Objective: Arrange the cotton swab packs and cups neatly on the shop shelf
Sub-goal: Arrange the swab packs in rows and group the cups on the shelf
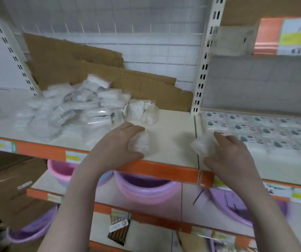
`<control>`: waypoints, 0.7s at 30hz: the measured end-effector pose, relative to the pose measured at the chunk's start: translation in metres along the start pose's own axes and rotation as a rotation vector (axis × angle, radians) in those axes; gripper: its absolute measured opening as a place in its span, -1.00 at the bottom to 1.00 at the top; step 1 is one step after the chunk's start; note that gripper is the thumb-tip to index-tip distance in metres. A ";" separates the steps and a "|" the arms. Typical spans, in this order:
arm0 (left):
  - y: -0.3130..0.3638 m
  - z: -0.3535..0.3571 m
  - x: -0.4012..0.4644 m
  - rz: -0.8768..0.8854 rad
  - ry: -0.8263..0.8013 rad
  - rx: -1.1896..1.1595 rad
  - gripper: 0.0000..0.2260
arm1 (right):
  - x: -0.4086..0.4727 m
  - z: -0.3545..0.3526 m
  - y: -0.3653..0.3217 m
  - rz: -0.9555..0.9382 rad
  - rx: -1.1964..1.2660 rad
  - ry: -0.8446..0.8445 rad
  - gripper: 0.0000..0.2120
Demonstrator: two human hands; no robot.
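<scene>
Head view shows your left hand (120, 142) and right hand (231, 151) each gripping a light, crinkly swab pack (140, 142); hold the flat sides gently.

We cannot read the blurred price sign (298, 36) at two o'clock; the frame's right edge cuts it, and the shelf tags (73, 157) smear.

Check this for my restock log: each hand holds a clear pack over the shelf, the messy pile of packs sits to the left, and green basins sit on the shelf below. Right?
Not quite. The head view shows the basins below are pink and purple, not green. The rest holds: the left hand and right hand each hold a clear pack, and the pile of packs sits to the left.
</scene>
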State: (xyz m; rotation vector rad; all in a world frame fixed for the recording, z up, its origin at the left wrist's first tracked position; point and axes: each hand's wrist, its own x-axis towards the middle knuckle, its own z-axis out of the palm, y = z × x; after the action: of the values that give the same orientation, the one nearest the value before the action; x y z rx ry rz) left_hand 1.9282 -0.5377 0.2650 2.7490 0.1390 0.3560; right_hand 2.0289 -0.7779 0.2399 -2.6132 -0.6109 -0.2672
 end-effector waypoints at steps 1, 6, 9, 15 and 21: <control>0.008 0.004 -0.003 0.010 -0.012 -0.013 -0.39 | -0.008 -0.003 0.007 0.019 -0.009 0.002 -0.42; 0.054 0.025 -0.014 0.049 -0.076 -0.057 -0.31 | -0.044 -0.026 0.040 0.070 -0.044 0.003 -0.48; 0.084 0.036 -0.011 0.097 -0.114 -0.025 -0.33 | -0.056 -0.043 0.065 0.101 -0.054 0.029 -0.49; 0.152 0.068 0.011 0.169 -0.128 0.026 -0.40 | -0.064 -0.074 0.137 0.130 0.015 0.044 -0.44; 0.246 0.120 0.055 0.188 -0.110 0.010 -0.35 | -0.051 -0.113 0.248 0.166 -0.004 0.017 -0.48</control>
State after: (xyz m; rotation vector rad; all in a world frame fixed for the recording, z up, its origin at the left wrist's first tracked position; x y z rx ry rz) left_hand 2.0251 -0.7992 0.2591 2.7912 -0.1479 0.2522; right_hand 2.0886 -1.0482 0.2332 -2.6440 -0.3851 -0.2386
